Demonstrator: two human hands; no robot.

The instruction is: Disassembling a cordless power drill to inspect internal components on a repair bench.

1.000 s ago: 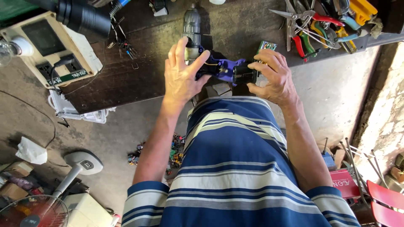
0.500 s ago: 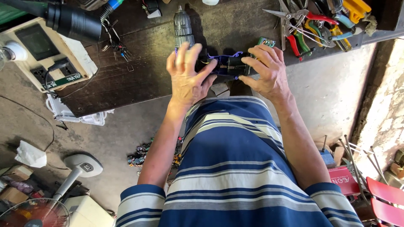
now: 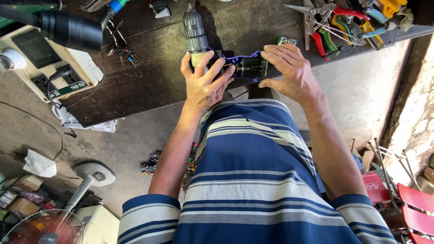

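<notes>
A cordless drill point(image 3: 195, 34) with a grey chuck and a black and purple body point(image 3: 246, 67) lies on the dark wooden workbench point(image 3: 149, 86). My left hand point(image 3: 204, 83) wraps around the drill near its pale green collar. My right hand point(image 3: 291, 72) rests over the drill's black rear part, fingers curled on it. A small green circuit board point(image 3: 287, 41) peeks out just beyond my right fingers.
Pliers and cutters with red, green and yellow handles point(image 3: 343, 22) lie at the bench's right end. A beige box with sockets point(image 3: 47, 68) and a black tube point(image 3: 68, 29) sit at left. A fan point(image 3: 45, 226) stands on the floor; red chairs point(image 3: 416, 199) at right.
My left hand went from open above the drill to closed around it. The right hand shifted slightly onto the drill's rear part.
</notes>
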